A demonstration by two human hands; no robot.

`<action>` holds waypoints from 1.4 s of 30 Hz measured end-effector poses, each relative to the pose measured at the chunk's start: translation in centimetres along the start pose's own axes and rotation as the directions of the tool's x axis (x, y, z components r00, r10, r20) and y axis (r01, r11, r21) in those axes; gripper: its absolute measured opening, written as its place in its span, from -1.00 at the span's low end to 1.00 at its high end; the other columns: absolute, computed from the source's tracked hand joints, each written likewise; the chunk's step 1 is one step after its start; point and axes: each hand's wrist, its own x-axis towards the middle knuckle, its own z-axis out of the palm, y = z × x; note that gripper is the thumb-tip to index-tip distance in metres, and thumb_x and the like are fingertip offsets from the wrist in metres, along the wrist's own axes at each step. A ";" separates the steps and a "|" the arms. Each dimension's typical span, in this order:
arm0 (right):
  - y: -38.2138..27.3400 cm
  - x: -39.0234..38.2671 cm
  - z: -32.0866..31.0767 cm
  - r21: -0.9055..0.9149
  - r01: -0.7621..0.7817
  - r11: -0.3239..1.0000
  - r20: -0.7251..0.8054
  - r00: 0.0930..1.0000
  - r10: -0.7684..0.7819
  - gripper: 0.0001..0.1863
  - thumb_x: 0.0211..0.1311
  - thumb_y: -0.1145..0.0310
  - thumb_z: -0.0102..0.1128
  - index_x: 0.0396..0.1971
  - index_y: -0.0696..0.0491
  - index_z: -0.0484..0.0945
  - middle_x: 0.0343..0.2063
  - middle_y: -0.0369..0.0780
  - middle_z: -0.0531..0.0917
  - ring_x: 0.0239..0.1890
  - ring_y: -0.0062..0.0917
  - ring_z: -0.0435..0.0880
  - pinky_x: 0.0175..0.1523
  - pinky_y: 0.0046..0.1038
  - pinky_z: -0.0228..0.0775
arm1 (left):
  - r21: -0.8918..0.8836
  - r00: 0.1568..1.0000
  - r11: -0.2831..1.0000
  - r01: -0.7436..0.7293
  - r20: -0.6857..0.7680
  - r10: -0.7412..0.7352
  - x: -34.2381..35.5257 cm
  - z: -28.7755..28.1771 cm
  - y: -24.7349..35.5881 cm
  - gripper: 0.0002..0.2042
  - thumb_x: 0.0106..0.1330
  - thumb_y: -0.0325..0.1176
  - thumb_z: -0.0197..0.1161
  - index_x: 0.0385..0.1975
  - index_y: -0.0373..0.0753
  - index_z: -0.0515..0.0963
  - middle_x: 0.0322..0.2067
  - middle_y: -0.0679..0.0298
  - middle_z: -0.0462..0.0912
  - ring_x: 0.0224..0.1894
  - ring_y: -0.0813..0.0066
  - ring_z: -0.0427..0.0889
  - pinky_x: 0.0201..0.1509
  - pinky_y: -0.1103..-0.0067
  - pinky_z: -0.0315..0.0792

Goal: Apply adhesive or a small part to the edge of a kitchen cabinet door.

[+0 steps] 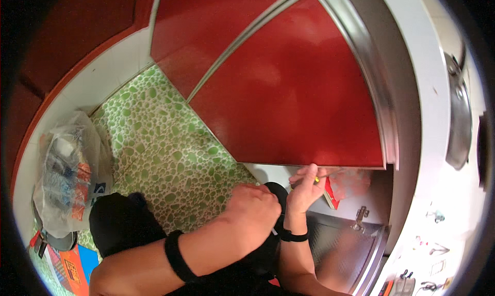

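Note:
Low in the middle, my left hand (pixel 251 211) is curled into a fist, its back toward me. Whatever its fingers may hold is hidden. My right hand (pixel 303 193) is raised beside it, just under the lower edge of a red cabinet door (pixel 289 84) with silver trim. Between thumb and fingers it pinches a thin object with a yellow part (pixel 317 180), too small to name. Right behind those fingers, a red and white packet (pixel 332 193) sits inside the open cabinet. Below it lies a second door, silver and textured on its inner face (pixel 343 244), with a metal hinge (pixel 361 218).
A white countertop (pixel 428 141) with a metal pan lid (pixel 458 115) and small items runs along the right. At left, a filled clear plastic bag (pixel 67 177) stands on the green pebble-patterned floor (pixel 160 141). Near it lies an orange and blue flat package (pixel 77 265).

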 end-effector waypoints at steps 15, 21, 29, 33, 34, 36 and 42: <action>-4.1 -0.7 0.1 -0.157 -0.304 0.940 0.087 0.944 0.320 -0.69 0.52 0.09 0.07 -0.24 0.03 0.35 -0.38 -0.21 0.63 -0.62 -0.60 0.53 -0.52 -0.57 0.31 | -0.370 0.976 0.905 0.210 0.135 -0.172 0.7 -1.0 2.5 -0.85 0.14 -0.36 0.25 -0.45 -0.31 0.66 -0.41 0.03 0.70 -0.32 0.11 0.76 -0.25 0.29 0.64; -6.0 0.3 0.1 -0.170 -0.469 0.867 0.095 0.868 0.488 -0.75 0.51 0.19 0.10 -0.27 0.07 0.43 -0.38 -0.22 0.66 -0.67 -0.62 0.51 -0.54 -0.56 0.30 | -0.415 0.895 0.811 0.412 0.354 -0.273 -1.5 -1.3 2.0 -0.68 0.33 -0.16 0.21 -0.18 -0.33 0.61 -0.22 -0.02 0.70 -0.13 0.00 0.71 -0.02 0.22 0.59; -6.7 1.2 -0.7 -0.152 -0.565 0.811 0.162 0.795 0.584 -0.86 0.33 0.43 0.20 -0.33 0.09 0.41 -0.49 -0.19 0.64 -0.66 -0.55 0.57 -0.61 -0.51 0.35 | -0.416 0.712 0.578 0.702 0.398 -0.578 -6.4 3.2 0.6 -0.68 0.37 -0.13 0.18 -0.23 -0.32 0.59 -0.20 -0.03 0.68 -0.08 -0.04 0.67 0.00 0.17 0.55; -7.3 0.6 0.6 -0.177 -0.594 0.785 0.164 0.768 0.619 -0.80 0.31 0.46 0.19 -0.31 0.07 0.30 -0.47 -0.15 0.63 -0.66 -0.51 0.58 -0.61 -0.51 0.34 | -0.218 0.884 0.858 0.465 0.060 -0.464 -12.2 11.4 -0.4 -0.83 0.31 -0.30 0.17 -0.38 -0.26 0.60 -0.34 0.08 0.66 -0.14 0.07 0.65 -0.02 0.24 0.56; -7.4 0.5 0.7 -0.194 -0.610 0.769 0.143 0.757 0.637 -0.79 0.32 0.46 0.18 -0.29 0.06 0.28 -0.45 -0.15 0.63 -0.66 -0.51 0.58 -0.61 -0.51 0.34 | -0.223 0.885 0.858 0.464 0.066 -0.461 -13.7 11.8 -0.1 -0.83 0.31 -0.30 0.17 -0.38 -0.26 0.60 -0.34 0.08 0.66 -0.14 0.07 0.65 -0.02 0.24 0.56; -7.5 0.5 0.6 -0.179 -0.626 0.759 0.163 0.742 0.650 -0.78 0.34 0.45 0.15 -0.27 0.04 0.24 -0.42 -0.14 0.63 -0.65 -0.50 0.57 -0.62 -0.52 0.32 | -0.117 0.918 0.911 0.397 0.032 -0.396 -15.7 11.9 0.7 -0.91 0.19 -0.41 0.19 -0.40 -0.23 0.61 -0.37 0.10 0.62 -0.18 0.13 0.64 -0.03 0.30 0.57; -9.7 -0.8 1.9 -0.165 -0.710 0.685 0.061 0.685 0.726 -0.79 0.29 0.51 0.12 -0.25 0.05 0.24 -0.46 -0.15 0.61 -0.64 -0.49 0.55 -0.60 -0.47 0.30 | -0.197 0.903 0.884 0.424 0.011 -0.430 -18.7 8.6 3.6 -0.94 0.08 -0.45 0.23 -0.47 -0.25 0.53 -0.39 0.14 0.60 -0.21 0.14 0.64 -0.14 0.27 0.56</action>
